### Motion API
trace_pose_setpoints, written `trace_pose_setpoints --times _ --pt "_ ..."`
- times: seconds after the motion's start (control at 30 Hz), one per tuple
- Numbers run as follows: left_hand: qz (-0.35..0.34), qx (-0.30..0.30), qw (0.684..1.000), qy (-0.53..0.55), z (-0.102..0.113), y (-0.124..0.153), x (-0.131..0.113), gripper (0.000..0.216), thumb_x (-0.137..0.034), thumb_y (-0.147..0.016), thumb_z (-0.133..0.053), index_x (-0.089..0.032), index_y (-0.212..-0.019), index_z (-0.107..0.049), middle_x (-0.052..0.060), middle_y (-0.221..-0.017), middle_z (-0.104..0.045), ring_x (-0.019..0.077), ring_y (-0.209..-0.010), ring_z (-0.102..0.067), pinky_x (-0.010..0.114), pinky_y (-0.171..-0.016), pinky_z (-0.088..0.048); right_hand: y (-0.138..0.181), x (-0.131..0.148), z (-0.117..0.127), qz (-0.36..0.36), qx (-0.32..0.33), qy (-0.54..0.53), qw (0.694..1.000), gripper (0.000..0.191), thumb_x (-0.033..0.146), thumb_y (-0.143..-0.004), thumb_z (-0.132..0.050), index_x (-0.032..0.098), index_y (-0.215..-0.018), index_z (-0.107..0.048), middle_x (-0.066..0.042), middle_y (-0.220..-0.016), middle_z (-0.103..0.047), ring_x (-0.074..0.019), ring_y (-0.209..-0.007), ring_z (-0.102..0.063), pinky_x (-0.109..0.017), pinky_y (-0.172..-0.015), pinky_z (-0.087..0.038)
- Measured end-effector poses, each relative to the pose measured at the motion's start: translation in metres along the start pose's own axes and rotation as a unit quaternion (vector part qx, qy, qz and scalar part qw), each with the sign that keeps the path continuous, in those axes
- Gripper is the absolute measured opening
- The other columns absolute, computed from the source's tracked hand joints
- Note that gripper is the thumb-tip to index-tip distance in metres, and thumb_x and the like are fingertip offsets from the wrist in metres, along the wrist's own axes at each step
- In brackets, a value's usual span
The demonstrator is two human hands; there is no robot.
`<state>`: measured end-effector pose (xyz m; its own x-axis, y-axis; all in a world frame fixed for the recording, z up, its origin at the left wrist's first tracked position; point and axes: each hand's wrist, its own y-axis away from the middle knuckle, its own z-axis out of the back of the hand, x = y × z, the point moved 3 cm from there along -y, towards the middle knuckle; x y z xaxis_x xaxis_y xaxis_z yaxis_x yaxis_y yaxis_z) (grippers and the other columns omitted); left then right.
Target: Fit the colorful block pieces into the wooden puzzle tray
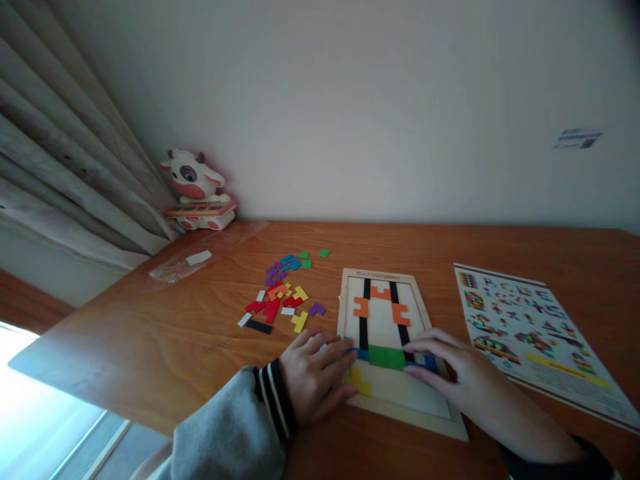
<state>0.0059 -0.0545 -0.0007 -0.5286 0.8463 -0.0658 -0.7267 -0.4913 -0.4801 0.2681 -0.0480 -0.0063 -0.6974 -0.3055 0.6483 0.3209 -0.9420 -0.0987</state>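
A pale wooden puzzle board (390,417) lies before me. It holds black strips (394,292), orange notched pieces (381,293), a green block (386,357) and blue pieces (429,363) on both sides of the green. My left hand (317,377) rests on the board's left edge, fingers stretched out, partly covering the left blue piece (363,355) and a yellow piece (357,381). At the green block's right end, my right hand (447,367) has its thumb and index finger about the right blue piece, partly hiding it.
Loose coloured pieces (273,310) are scattered left of the board. A printed pattern sheet (530,333) lies to the right. Clear plastic wrap (175,272) and a cow keyboard toy (200,193) are at the back left, near a curtain (65,160). A wall bounds the wooden table (210,333).
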Motion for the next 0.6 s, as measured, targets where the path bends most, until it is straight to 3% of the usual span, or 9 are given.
trace_pose_setpoints --times 0.1,0.17,0.27,0.37,0.6 --pt "0.106 -0.042 0.992 -0.059 0.016 0.005 0.027 0.030 -0.025 -0.095 -0.046 -0.018 -0.121 -0.061 0.011 -0.117 -0.067 0.0231 -0.104 -0.063 0.040 -0.089 -0.053 0.000 0.004 0.005 0.010 -0.021 0.004 1.000 0.025 0.046 -0.087 -0.059 0.028 -0.098 -0.072 -0.006 -0.101 -0.068 -0.0234 -0.094 -0.065 -0.038 -0.085 -0.052" --pt "0.162 -0.059 0.980 -0.101 0.026 0.011 0.048 0.030 -0.030 -0.094 -0.051 -0.018 -0.119 -0.062 0.011 -0.112 -0.068 0.0238 -0.098 -0.065 0.040 -0.085 -0.056 0.000 0.006 0.007 0.012 -0.030 0.010 0.999 0.026 0.048 -0.088 -0.056 0.028 -0.096 -0.071 -0.006 -0.101 -0.068 -0.0234 -0.094 -0.065 -0.038 -0.086 -0.052" --pt "0.150 -0.057 0.982 -0.104 0.032 0.021 0.067 0.029 -0.037 -0.093 -0.055 -0.017 -0.110 -0.066 0.009 -0.105 -0.071 0.0231 -0.092 -0.067 0.038 -0.081 -0.058 0.000 0.007 0.009 0.015 -0.046 0.019 0.999 0.025 0.047 -0.090 -0.054 0.028 -0.096 -0.070 -0.006 -0.101 -0.067 -0.0228 -0.096 -0.064 -0.038 -0.088 -0.050" --pt "0.127 -0.037 0.988 -0.081 0.028 0.026 0.072 0.029 -0.040 -0.091 -0.058 -0.018 -0.108 -0.067 0.008 -0.102 -0.072 0.0210 -0.089 -0.068 0.036 -0.081 -0.058 -0.002 0.009 0.009 0.026 -0.068 0.023 0.997 0.025 0.046 -0.090 -0.054 0.027 -0.096 -0.069 -0.006 -0.102 -0.066 -0.0226 -0.096 -0.064 -0.038 -0.088 -0.050" --pt "0.133 0.025 0.990 -0.039 0.011 0.027 0.073 0.027 -0.022 -0.092 -0.052 -0.019 -0.117 -0.062 0.005 -0.094 -0.073 0.0174 -0.087 -0.068 0.030 -0.081 -0.057 -0.004 0.014 0.008 0.032 -0.077 0.035 0.996 0.025 0.044 -0.092 -0.052 0.027 -0.098 -0.068 -0.006 -0.104 -0.065 -0.0224 -0.098 -0.063 -0.038 -0.089 -0.049"
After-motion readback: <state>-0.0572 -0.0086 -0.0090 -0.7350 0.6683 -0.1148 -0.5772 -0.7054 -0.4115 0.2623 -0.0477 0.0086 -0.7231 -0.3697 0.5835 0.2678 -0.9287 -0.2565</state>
